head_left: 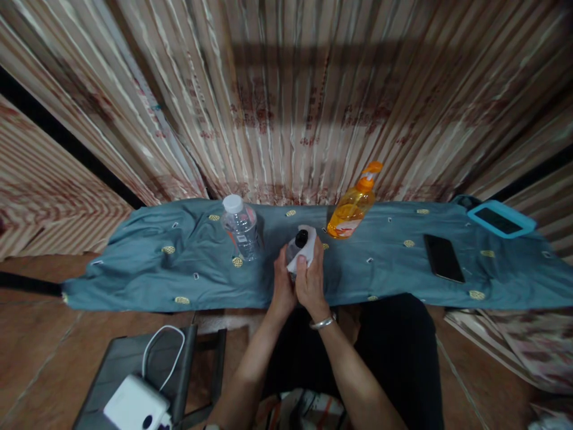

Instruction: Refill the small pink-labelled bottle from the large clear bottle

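Observation:
Both my hands meet over the front edge of a table covered in a teal cloth (pixel 147 275). My left hand (pixel 283 286) is wrapped round a small clear bottle with a black cap (pixel 299 240). My right hand (pixel 310 276) presses a white cloth (pixel 307 249) against that bottle's side, fingers closed on it. A silver bangle sits on my right wrist. A clear plastic water bottle with a white cap (pixel 240 227) stands just to the left. An orange pump bottle of soap (pixel 353 206) stands behind and to the right.
A black phone (pixel 443 258) lies flat on the right of the cloth, and a tablet in a light blue case (pixel 500 218) sits at the far right. Pleated striped curtains hang behind. A white charger box with a cable (pixel 136 405) rests on a grey stool at lower left.

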Tool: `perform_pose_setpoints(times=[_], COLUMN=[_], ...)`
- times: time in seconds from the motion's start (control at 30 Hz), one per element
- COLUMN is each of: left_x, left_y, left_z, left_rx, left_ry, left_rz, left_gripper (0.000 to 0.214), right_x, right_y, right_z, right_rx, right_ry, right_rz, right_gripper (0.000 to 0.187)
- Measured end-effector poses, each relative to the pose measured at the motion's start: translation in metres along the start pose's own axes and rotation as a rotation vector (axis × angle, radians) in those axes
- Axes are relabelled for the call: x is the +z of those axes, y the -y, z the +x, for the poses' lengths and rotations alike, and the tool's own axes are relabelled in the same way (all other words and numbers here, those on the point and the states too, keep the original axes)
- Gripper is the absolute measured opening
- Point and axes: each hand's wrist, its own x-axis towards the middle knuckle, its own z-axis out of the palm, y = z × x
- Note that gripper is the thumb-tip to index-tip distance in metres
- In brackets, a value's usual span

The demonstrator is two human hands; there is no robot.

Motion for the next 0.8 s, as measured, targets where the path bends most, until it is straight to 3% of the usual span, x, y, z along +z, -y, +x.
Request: perform_pose_setpoints(times=[0.1,0.27,0.47,0.6,0.7,0.8], left_x=[-0.004,-0.009,-0.001,0.008,0.012,0.012], left_y=[0.005,0.01,-0.002,-0.004,-0.002,0.002], left_z=[-0.005,-0.005,-0.01,-0.007,0.004,0.017], left_rx=[0.042,0.025,-0.044,-0.08,-0.059,-0.024], left_ry=[0.057,0.112,0.094,0.068,0.083,0.117], left_rz=[0.015,0.004,-0.077,-0.101,-0.141,-0.19], left_gripper=[0.078,0.074,0.081,0.094,0.107,0.111], right_x=[0.0,-0.011,-0.026,-0.026,-0.028,-0.031], right_y=[-0.028,-0.053,-0.022,0.004,0.008,-0.004], right_z=[-0.014,-0.027,0.016,0.046,0.044,0.033], right_rx=[0.101,0.215,0.182,0.136,0.143,0.176], right_ry=[0.008,0.076,0.108,0.201,0.187,0.126], right_rz=[-0.009,0.011,0.149,0.228,0.235,0.217], right_gripper=[0.058,0.051,0.05,0.046,0.048,0.05])
